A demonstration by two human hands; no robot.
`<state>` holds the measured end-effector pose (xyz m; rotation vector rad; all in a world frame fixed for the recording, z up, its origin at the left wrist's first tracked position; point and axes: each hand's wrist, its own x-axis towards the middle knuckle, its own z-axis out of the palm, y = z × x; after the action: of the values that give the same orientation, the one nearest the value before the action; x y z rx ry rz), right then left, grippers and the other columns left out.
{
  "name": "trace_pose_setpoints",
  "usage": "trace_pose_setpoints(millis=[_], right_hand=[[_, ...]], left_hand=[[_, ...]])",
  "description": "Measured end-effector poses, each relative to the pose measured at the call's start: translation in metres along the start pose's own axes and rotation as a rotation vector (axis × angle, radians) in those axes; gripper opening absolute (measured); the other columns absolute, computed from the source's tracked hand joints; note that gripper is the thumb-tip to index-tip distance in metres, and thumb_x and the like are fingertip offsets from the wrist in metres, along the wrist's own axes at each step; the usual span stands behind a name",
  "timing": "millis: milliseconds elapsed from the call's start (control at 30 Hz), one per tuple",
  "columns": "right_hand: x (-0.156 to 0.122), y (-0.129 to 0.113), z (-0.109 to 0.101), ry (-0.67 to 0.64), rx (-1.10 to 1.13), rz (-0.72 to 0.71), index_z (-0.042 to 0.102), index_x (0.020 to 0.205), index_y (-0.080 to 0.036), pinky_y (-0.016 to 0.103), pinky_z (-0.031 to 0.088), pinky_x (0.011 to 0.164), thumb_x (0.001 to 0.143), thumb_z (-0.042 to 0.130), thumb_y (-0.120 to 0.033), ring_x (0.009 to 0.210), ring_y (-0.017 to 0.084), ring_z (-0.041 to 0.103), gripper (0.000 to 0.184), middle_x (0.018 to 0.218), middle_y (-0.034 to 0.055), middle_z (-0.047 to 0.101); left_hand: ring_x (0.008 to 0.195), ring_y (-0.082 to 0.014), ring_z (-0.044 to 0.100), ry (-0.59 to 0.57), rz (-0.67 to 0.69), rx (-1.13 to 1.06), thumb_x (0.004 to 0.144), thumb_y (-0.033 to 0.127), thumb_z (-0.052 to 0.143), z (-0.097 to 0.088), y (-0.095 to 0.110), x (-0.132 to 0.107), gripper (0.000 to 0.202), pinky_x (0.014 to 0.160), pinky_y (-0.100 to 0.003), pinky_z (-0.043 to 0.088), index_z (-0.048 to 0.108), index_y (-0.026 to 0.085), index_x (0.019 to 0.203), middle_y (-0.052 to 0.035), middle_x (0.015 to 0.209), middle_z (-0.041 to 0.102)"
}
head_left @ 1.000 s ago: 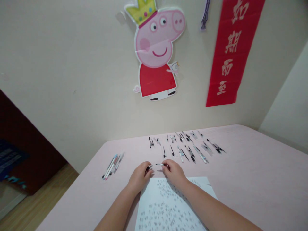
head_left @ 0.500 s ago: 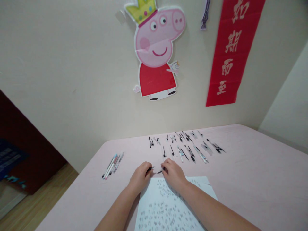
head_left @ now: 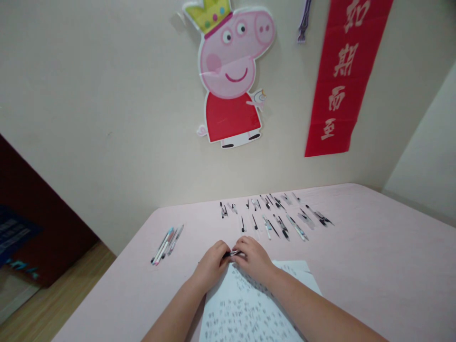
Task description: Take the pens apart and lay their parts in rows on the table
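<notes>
My left hand (head_left: 211,262) and my right hand (head_left: 252,257) meet over the far edge of a white sheet of handwritten paper (head_left: 249,308) on the pink table (head_left: 374,256). Both are pinched on a small pen part (head_left: 232,252), dark on the left and silvery on the right, held between the fingertips. Several dismantled pen parts (head_left: 278,216) lie in rows beyond the hands.
A bundle of whole pens (head_left: 167,243) lies to the left near the table edge. The wall behind carries a cartoon pig cutout (head_left: 231,71) and a red banner (head_left: 342,76). Wooden floor (head_left: 35,308) shows past the table's left edge.
The hands have come together: earlier each held a separate piece a short way apart, now the pieces meet between the fingertips.
</notes>
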<state>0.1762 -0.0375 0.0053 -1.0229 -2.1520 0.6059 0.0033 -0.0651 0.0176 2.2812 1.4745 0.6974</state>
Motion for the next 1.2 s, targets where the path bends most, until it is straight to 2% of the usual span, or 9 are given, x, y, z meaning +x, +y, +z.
trace_pose_setpoints(millis=[67,267,567,700,867,933,1033,1200], right_hand=[[0.0001,0.0,-0.0002,-0.012,-0.002,-0.015,0.067,0.082,-0.019,0.029,0.041,0.078,0.08,0.063,-0.019,0.087,0.017,0.053,0.004,0.086,0.0033,0.06],[0.001,0.0013,0.0005,-0.02,-0.023,-0.051,0.065,0.074,-0.018,0.029,0.04,0.075,0.083,0.055,-0.013,0.082,0.016,0.052,0.014,0.079,0.0024,0.059],[0.0003,-0.0014,0.0009,0.034,0.008,-0.052,0.058,0.074,-0.018,0.028,0.039,0.072,0.075,0.057,-0.003,0.081,0.016,0.051,0.015,0.08,0.0014,0.056],[0.0004,0.0012,0.0027,0.052,0.051,-0.049,0.058,0.076,-0.018,0.028,0.04,0.075,0.075,0.06,-0.005,0.083,0.016,0.052,0.013,0.081,0.0014,0.056],[0.001,0.0032,0.003,0.066,0.051,-0.042,0.06,0.087,-0.018,0.03,0.04,0.078,0.075,0.067,-0.016,0.089,0.018,0.053,0.014,0.089,0.0037,0.058],[0.0011,0.0036,0.0028,0.052,0.016,-0.04,0.061,0.081,-0.017,0.03,0.04,0.076,0.08,0.061,-0.017,0.085,0.018,0.053,0.001,0.085,0.0035,0.058],[0.001,0.0044,0.0029,0.027,-0.038,-0.048,0.06,0.069,-0.017,0.03,0.039,0.073,0.086,0.052,-0.016,0.079,0.017,0.052,0.019,0.076,0.0029,0.057],[0.0006,0.0056,0.0034,0.04,-0.006,-0.051,0.06,0.066,-0.017,0.029,0.039,0.072,0.081,0.057,-0.011,0.079,0.017,0.052,0.016,0.076,0.0023,0.057]], left_hand=[[0.083,-0.0162,0.052,-0.004,0.013,-0.008,0.082,0.015,0.047,0.0001,0.0004,-0.0002,0.007,0.072,-0.028,0.041,0.053,0.019,0.081,-0.0032,0.086,0.055],[0.082,-0.0157,0.052,-0.016,0.042,-0.016,0.085,0.018,0.046,0.0008,-0.0012,-0.0009,0.01,0.072,-0.027,0.041,0.054,0.019,0.08,-0.0028,0.085,0.055],[0.081,-0.0151,0.054,-0.042,0.051,0.056,0.088,0.019,0.043,-0.0005,-0.0001,-0.0009,0.015,0.07,-0.025,0.041,0.058,0.019,0.084,-0.0031,0.086,0.056],[0.08,-0.0152,0.054,-0.035,0.043,0.096,0.089,0.021,0.044,-0.0021,-0.0011,-0.0013,0.016,0.071,-0.025,0.041,0.059,0.019,0.085,-0.003,0.086,0.057],[0.081,-0.0152,0.055,-0.015,0.055,0.098,0.089,0.024,0.045,-0.0027,-0.0005,-0.0014,0.015,0.071,-0.025,0.042,0.059,0.02,0.088,-0.0031,0.088,0.058],[0.08,-0.015,0.055,-0.015,0.057,0.108,0.089,0.025,0.044,-0.0025,-0.0001,-0.0011,0.017,0.069,-0.024,0.041,0.06,0.02,0.086,-0.0029,0.086,0.058],[0.079,-0.0146,0.055,-0.02,0.052,0.125,0.09,0.024,0.043,-0.0026,0.0001,-0.0009,0.018,0.069,-0.024,0.041,0.06,0.02,0.085,-0.0028,0.086,0.057],[0.08,-0.0146,0.056,-0.034,0.034,0.15,0.09,0.026,0.043,-0.0035,-0.0012,-0.0016,0.019,0.07,-0.024,0.041,0.062,0.022,0.09,-0.0027,0.088,0.057]])
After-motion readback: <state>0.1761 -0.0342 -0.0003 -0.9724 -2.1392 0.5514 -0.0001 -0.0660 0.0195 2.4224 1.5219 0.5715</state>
